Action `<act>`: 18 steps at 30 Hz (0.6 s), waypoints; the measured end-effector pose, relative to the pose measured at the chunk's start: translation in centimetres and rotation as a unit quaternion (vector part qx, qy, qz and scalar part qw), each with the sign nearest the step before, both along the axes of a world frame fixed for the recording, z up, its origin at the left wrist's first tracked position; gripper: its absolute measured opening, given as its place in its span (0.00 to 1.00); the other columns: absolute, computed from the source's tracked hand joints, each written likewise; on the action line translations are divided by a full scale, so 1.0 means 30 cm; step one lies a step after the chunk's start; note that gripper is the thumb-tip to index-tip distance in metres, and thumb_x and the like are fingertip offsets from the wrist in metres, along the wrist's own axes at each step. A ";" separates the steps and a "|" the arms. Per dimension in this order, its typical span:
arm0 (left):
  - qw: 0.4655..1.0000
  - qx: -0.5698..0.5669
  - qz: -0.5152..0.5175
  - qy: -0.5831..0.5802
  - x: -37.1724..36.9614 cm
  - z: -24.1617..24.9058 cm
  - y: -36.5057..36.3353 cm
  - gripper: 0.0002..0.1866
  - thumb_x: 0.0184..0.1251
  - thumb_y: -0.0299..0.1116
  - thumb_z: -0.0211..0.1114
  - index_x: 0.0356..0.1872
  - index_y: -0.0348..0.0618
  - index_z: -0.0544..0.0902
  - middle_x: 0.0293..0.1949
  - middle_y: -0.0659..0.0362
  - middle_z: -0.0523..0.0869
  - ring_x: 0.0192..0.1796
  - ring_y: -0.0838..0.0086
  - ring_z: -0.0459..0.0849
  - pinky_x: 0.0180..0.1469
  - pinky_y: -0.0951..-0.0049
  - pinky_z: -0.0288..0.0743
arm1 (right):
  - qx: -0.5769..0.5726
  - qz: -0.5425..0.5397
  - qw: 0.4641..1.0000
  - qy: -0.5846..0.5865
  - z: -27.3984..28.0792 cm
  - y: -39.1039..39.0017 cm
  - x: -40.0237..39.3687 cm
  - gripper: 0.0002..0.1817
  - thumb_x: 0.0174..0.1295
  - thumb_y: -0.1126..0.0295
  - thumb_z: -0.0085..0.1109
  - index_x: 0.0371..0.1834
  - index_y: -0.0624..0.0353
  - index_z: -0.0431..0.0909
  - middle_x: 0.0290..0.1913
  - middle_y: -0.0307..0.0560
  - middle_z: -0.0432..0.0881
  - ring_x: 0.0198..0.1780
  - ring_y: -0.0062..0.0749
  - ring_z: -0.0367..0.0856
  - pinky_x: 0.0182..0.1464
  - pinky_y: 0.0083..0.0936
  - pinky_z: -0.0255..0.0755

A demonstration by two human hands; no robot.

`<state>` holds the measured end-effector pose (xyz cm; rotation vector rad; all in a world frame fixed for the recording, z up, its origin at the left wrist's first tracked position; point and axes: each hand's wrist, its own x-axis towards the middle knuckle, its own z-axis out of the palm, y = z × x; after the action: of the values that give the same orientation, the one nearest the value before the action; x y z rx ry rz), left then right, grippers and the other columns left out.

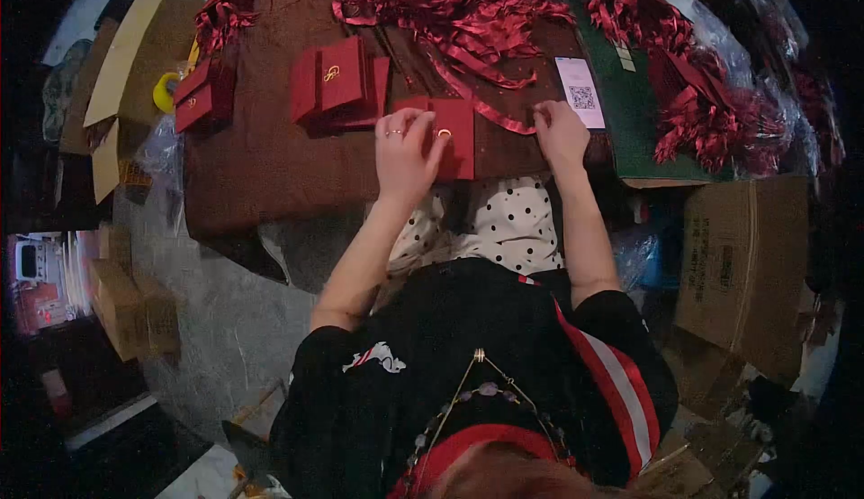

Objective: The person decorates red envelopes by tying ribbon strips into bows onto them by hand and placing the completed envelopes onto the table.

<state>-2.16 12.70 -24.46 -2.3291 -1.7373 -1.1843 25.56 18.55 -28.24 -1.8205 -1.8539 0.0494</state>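
A red card or pouch (pixel 461 143) with a gold mark lies at the near edge of the brown-covered table. My left hand (pixel 407 152) rests over its left part, fingers bent, a ring on one finger; the thumb is near the gold mark. A red ribbon (pixel 490 114) runs from the ribbon pile down to my right hand (pixel 562 134), whose thumb and fingertips are pinched on its end. Just left of my left hand, red folded pouches (pixel 331 80) with a gold logo are stacked. A phone (pixel 580 94) showing a QR code lies beyond my right hand.
A heap of red ribbons (pixel 459 4) covers the table's far middle. More ribboned red pieces (pixel 688 94) lie on a green surface (pixel 612 76) at right. Red pouches (pixel 205 96) sit at the left. Cardboard boxes (pixel 742 269) stand beside the brown table (pixel 243 188).
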 end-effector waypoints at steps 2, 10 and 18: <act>0.999 -0.012 -0.037 0.007 0.030 0.012 -0.011 0.20 0.61 0.40 0.75 0.51 0.44 0.84 0.52 0.55 0.80 0.57 0.55 0.75 0.59 0.56 0.73 | 0.033 0.032 0.994 0.096 0.025 -0.008 0.005 0.07 0.60 0.66 0.65 0.40 0.51 0.85 0.40 0.47 0.85 0.45 0.47 0.84 0.47 0.38 0.78; 0.998 -0.036 0.056 -0.018 -0.017 -0.042 -0.054 0.34 0.56 0.49 0.79 0.61 0.44 0.78 0.58 0.49 0.75 0.63 0.50 0.69 0.65 0.50 0.67 | 0.035 0.125 0.790 0.599 0.200 -0.107 0.064 0.11 0.69 0.76 0.63 0.52 0.62 0.79 0.44 0.40 0.84 0.43 0.20 0.83 0.48 0.19 0.75; 0.959 -0.136 -0.118 0.219 0.049 -0.101 -0.065 0.35 0.54 0.40 0.75 0.66 0.52 0.77 0.67 0.54 0.76 0.68 0.53 0.73 0.69 0.53 0.69 | 0.056 0.157 0.831 0.530 0.259 -0.179 -0.040 0.10 0.69 0.78 0.63 0.52 0.62 0.82 0.42 0.32 0.82 0.39 0.12 0.76 0.43 0.13 0.70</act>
<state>-0.69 10.77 -27.50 -2.7406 -1.5758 -0.3952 24.36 13.19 -20.47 -0.9842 -1.2318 0.8660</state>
